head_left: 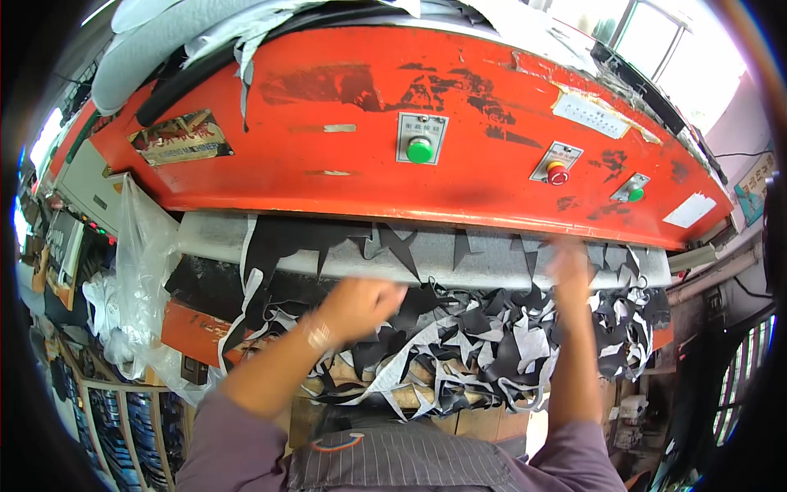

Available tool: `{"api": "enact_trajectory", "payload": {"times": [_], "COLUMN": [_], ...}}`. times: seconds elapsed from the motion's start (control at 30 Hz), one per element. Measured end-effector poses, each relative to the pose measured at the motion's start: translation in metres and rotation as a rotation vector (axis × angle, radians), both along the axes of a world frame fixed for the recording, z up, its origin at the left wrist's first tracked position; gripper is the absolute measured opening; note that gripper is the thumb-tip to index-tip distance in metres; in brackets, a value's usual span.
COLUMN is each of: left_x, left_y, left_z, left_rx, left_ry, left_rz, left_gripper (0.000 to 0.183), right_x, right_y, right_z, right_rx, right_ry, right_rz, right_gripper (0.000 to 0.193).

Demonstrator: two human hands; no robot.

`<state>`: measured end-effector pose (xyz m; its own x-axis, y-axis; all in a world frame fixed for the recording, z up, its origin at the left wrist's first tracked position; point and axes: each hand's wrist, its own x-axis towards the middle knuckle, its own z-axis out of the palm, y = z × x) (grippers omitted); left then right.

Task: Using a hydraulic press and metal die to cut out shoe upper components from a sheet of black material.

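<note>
Scraps (492, 344), limp and light-looking, are lying heaped under the press (410, 164), best pinched by loose edges; left hand (361, 303) is curling shut at 9 o'clock, right hand (570, 262) blurring, fingers unreadable.

Daylight glares white from windows (656, 41) at one o'clock; both hands (369, 303) motion-blurred, fisheye edges bent and vignetted black.

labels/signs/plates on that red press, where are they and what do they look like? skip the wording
Nameplate: left end of the red press panel, tilted rectangle, brass and dark.
White label: upper right of panel, long rectangle, red-edged.
White patch: far right, blank-looking slanted rectangle.
Button plates: grey squares behind the green and red buttons, centre to right.
Wall sign: right edge, teal rectangle.
</note>
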<state>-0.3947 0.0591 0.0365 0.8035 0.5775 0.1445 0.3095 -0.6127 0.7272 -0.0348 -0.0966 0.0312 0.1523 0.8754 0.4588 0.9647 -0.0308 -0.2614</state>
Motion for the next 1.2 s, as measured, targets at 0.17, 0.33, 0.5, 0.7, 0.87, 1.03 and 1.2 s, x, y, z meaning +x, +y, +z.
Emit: {"api": "enact_trajectory", "payload": {"times": [0.17,0.33,0.5,0.7,0.87,1.03,1.2], "left_x": [-0.089,-0.084,-0.083,-0.083,-0.015,0.039,0.009], "left_y": [-0.122,-0.151,-0.147,-0.095,-0.007,-0.001,-0.032], "left_z": [-0.042,-0.049,-0.053,-0.011,-0.047,-0.078,-0.075], "left_rx": [0.037,0.245,0.262,-0.154,0.32,0.405,0.167], "left_ry": [0.179,0.134,0.086,0.586,0.013,0.348,0.278], "left_rz": [0.051,0.283,0.349,0.049,0.249,0.089,-0.257], "left_gripper": [0.023,0.017,0.019,0.036,0.038,0.075,0.07], "right_x": [-0.215,-0.264,-0.263,-0.195,-0.165,-0.166,-0.154], "right_y": [-0.067,-0.076,-0.071,0.012,0.16,0.27,0.273], "right_z": [-0.001,-0.035,-0.041,0.011,-0.017,-0.05,-0.057], "right_rx": [-0.411,-0.322,-0.351,-1.056,-0.176,-0.073,-0.102], "right_ry": [0.328,0.122,0.128,0.578,0.223,-0.253,-0.179], "right_rz": [0.699,0.457,0.485,0.765,0.384,0.223,0.297], "right_gripper": [0.051,0.034,0.033,0.035,0.04,0.029,0.016]}}
